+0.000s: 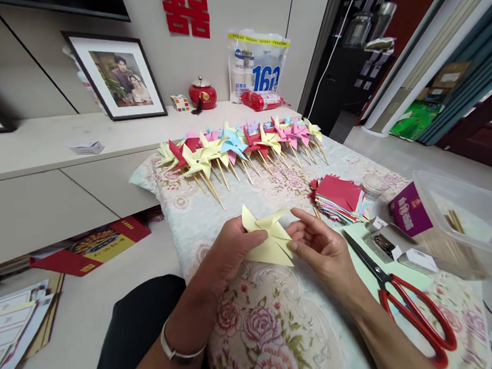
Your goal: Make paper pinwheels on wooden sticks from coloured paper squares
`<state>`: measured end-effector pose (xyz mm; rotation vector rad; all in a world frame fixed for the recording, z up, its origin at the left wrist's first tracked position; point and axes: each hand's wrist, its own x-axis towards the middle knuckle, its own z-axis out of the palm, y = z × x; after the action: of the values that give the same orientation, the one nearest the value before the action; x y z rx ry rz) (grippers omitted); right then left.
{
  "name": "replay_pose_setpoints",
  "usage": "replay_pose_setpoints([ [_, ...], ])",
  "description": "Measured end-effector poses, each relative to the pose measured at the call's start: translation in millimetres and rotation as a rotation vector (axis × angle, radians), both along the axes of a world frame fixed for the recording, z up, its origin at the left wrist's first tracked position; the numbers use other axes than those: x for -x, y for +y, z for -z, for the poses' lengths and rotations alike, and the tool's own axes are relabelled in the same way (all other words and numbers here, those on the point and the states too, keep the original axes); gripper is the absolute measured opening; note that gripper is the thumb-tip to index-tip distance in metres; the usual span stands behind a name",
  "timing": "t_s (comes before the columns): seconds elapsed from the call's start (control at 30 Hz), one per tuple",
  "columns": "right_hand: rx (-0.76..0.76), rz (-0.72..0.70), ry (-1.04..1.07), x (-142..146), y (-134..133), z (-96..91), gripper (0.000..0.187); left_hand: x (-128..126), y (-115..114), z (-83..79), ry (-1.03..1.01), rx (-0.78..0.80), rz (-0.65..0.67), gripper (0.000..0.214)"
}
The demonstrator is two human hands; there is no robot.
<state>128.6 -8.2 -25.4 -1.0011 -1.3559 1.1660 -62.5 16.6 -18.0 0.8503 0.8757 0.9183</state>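
Observation:
A pale yellow paper pinwheel (271, 251), cut from its corners and partly folded, is in both my hands above the flowered cloth. My left hand (233, 247) pinches it, thumb pressed on a folded blade near the middle. On the other side, my right hand (324, 246) has its thumb and fingers at the paper's right edge and upper tip. Beyond the hands lie several finished pinwheels (234, 145) on wooden sticks, in yellow, red, blue and pink. A stack of cut coloured paper squares (339, 196) rests right of my right hand.
Red-handled scissors (383, 278) lie beside my right forearm on light green paper (363, 249). Small open boxes (387, 244) of fasteners, a round clear container (375, 184) and a plastic bin (462, 246) with sticks stand at right. A white cabinet (44, 147) runs along the back.

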Motion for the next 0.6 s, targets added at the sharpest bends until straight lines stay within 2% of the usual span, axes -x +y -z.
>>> replay_pose_setpoints([
  [0.17, -0.255, 0.070, -0.300, -3, -3, -1.5, 0.055, 1, 2, 2.2, -0.052, -0.001, 0.005, 0.023],
  [0.3, -0.411, 0.047, -0.385, -7, -3, -5.0, 0.046, 2, 4, 4.1, -0.091, -0.021, 0.008, 0.027],
  [0.47, -0.452, -0.012, -0.463, -9, -1, -8.2, 0.028, 2, 4, 7.2, -0.085, -0.035, 0.008, 0.026],
  [0.6, -0.461, -0.040, -0.528, -7, 0, -11.5, 0.021, 2, 3, 6.5, -0.056, -0.038, 0.026, 0.027],
])
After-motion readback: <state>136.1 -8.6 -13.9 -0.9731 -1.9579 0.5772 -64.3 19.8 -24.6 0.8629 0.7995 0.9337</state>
